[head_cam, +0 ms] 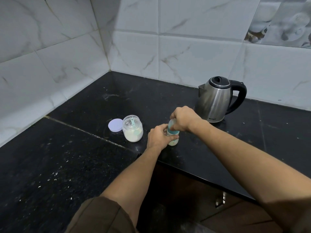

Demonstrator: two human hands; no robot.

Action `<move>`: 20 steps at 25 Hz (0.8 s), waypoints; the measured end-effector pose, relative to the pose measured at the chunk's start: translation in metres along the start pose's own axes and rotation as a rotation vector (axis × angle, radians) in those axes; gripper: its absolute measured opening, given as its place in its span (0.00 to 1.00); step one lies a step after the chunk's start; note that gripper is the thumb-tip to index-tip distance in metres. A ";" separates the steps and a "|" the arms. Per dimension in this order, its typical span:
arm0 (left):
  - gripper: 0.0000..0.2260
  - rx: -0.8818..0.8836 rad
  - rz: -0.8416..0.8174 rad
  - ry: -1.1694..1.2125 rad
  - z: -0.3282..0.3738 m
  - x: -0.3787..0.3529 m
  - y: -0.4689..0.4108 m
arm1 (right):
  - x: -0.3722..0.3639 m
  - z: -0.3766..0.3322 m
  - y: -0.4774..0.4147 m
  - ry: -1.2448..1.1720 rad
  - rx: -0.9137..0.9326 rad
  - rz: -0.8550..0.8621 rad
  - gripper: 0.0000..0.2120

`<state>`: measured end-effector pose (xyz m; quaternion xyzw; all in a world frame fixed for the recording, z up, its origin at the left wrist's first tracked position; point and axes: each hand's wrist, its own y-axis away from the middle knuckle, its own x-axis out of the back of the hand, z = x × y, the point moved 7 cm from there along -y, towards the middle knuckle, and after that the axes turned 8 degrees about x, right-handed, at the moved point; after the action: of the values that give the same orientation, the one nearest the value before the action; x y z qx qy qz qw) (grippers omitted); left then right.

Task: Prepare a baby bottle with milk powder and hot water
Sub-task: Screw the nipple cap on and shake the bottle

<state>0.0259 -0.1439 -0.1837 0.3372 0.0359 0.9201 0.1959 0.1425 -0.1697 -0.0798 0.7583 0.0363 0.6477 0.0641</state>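
Observation:
A small baby bottle (173,138) with a teal collar stands on the black counter (84,162). My left hand (157,137) wraps around the bottle's body from the left. From above, my right hand (182,119) grips the clear cap and teal collar at its top. Left of the bottle, an open glass jar of milk powder (132,132) holds a teal scoop (132,121) upright. The jar's lilac lid (115,125) lies flat beside it. A steel electric kettle (214,100) with a black handle and closed lid stands behind my right hand.
White marble-pattern tiled walls (151,47) meet in a corner behind the counter. The counter's front edge runs diagonally below my right forearm, with dark cabinet doors and a metal handle (220,200) under it. White specks dot the counter at the left.

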 end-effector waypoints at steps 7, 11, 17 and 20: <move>0.24 0.002 -0.006 -0.015 0.003 0.003 -0.001 | 0.000 -0.004 -0.011 0.057 -0.036 -0.017 0.19; 0.19 -0.017 0.024 -0.054 0.006 0.003 0.005 | -0.005 -0.005 -0.005 0.113 0.026 0.002 0.20; 0.13 -0.061 0.077 -0.074 0.021 0.019 0.007 | -0.031 0.012 0.023 -0.327 0.146 0.026 0.54; 0.18 -0.110 0.078 -0.060 0.037 0.029 0.003 | -0.041 0.014 0.030 -0.458 0.136 0.080 0.65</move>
<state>0.0281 -0.1376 -0.1374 0.3544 -0.0336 0.9172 0.1789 0.1490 -0.2054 -0.1179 0.8888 0.0340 0.4569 -0.0062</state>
